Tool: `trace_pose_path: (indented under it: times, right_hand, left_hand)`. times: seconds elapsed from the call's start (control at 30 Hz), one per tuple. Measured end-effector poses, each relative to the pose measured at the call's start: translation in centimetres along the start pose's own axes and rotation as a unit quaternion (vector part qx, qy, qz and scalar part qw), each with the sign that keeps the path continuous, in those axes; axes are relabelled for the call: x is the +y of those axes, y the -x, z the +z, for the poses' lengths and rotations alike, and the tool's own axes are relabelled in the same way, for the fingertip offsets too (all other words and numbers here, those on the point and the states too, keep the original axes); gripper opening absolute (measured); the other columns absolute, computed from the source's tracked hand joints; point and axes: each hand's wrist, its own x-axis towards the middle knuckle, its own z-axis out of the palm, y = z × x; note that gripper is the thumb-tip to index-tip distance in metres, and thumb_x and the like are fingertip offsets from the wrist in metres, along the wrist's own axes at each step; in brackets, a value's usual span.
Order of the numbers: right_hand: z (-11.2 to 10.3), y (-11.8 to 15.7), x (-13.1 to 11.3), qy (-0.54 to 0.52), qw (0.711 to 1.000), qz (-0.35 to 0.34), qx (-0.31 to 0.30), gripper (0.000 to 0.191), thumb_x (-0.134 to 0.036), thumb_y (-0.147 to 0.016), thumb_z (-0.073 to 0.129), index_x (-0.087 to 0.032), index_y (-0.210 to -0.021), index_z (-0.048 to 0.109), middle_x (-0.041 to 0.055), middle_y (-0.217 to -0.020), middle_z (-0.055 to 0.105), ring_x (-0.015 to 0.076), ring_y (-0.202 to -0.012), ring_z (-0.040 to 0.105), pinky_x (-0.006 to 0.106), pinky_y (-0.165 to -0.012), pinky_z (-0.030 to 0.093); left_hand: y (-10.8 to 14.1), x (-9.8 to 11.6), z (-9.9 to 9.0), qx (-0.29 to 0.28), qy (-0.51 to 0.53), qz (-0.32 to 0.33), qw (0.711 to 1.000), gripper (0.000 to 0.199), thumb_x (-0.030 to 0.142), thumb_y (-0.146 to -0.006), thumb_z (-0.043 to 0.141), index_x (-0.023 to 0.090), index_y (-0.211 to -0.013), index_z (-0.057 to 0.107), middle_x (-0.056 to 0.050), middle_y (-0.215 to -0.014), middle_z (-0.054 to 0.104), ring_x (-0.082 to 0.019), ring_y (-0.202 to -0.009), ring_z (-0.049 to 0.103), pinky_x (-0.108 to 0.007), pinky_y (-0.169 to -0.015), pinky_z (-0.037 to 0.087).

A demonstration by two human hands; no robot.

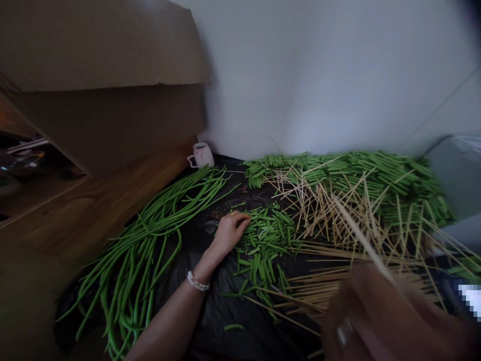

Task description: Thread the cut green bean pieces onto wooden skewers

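My left hand (230, 231), with a white bead bracelet (197, 282) at its wrist, reaches to the left edge of a pile of short cut long-bean pieces (268, 233). Its thumb and fingers are drawn together at the tips; whatever lies between them is too small to make out. Close to the camera at lower right, my right hand (379, 321) is blurred and closed around a thin bamboo skewer (355, 228), which slants up and to the left. Loose bamboo skewers (319, 203) lie scattered beyond it, and more skewers (319, 286) are spread in front.
Whole long beans (139, 245) lie in a bundle at left on black plastic sheeting (210, 326). Rows of skewered bean pieces (376, 173) are stacked along the wall. A white mug (203, 155) stands at the back, beside a large cardboard box (105, 60).
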Motion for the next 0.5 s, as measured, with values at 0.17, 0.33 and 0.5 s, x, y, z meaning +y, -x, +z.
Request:
trace_pose_path:
  times: [0.17, 0.33, 0.5]
  right_hand:
    - [-1.0, -7.8, -2.1, -0.040, 0.992, 0.092, 0.077, 0.031, -0.032, -0.095, 0.032, -0.025, -0.071, 0.050, -0.0016, -0.055, 0.051, 0.0122, -0.046, 0.046, 0.027, -0.044, 0.043]
    - [-3.0, -8.7, 2.0, 0.054, 0.982, 0.174, 0.052, 0.026, -0.036, -0.094, 0.038, -0.020, -0.083, 0.056, -0.0031, -0.064, 0.058, 0.0083, -0.039, 0.042, 0.021, -0.037, 0.032]
    - [-2.4, -8.0, 5.8, 0.450, 0.878, 0.050, 0.156, 0.031, -0.023, -0.096, 0.036, -0.024, -0.115, 0.061, 0.0019, -0.078, 0.068, 0.0162, -0.068, 0.063, 0.025, -0.058, 0.042]
  left_hand:
    - [0.0, 0.1, 0.1, 0.008, 0.024, 0.001, 1.000, 0.016, 0.025, -0.086, 0.059, 0.021, -0.093, 0.073, -0.005, -0.088, 0.072, -0.019, -0.084, 0.065, -0.031, -0.079, 0.047]
    - [-0.2, 0.2, 0.2, 0.036, 0.091, -0.036, 0.995, 0.016, 0.031, -0.083, 0.064, 0.020, -0.090, 0.074, -0.006, -0.090, 0.073, -0.020, -0.085, 0.066, -0.032, -0.081, 0.048]
    - [-0.3, 0.4, 0.7, 0.009, 0.339, -0.191, 0.921, 0.026, 0.036, -0.072, 0.075, 0.017, -0.089, 0.073, -0.003, -0.078, 0.073, -0.017, -0.072, 0.065, -0.030, -0.072, 0.051]
